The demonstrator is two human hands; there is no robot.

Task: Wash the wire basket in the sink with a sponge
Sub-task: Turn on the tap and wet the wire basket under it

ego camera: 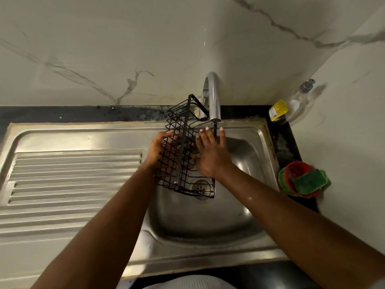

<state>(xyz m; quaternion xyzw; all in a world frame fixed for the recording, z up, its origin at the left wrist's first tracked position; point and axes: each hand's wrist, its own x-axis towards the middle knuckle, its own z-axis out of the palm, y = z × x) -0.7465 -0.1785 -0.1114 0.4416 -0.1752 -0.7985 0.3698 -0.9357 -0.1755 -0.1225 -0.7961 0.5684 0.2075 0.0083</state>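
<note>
- Sink [73, 178]: steel, with the ribbed drainboard on the left and the basin on the right. It is set into a dark desk [285, 140].
- Wire basket [180, 155]: dark wire, tipped up on its side and held in the air over the basin. Its upper end is just under the tap [214, 97] spout and its lower end is above the drain.
- Left hand [160, 151]: grip closed on the basket from the outer side, fingers curled round the wires and visible through the mesh. It appears to carry the basket's whole weight.
- Right hand [210, 155]: grip open, fingers straight and spread, palm laid against the basket's wires on the basin side. It holds nothing.
- Water: cannot tell whether the tap is running; no stream is visible.
- Red bowl [291, 170]: on the desk at the sink's right edge, well apart from both hands.
- Sponge [308, 181]: green, resting in the red bowl, untouched.
- Step in hand (judgement): wetting or bare-hand rubbing of the basket. The sponge scrub is not yet begun.
- Next move (judgement): the right hand should leave the wires, reach right to the bowl and pinch the sponge. The left grip steadies the basket over the basin meanwhile.
</note>
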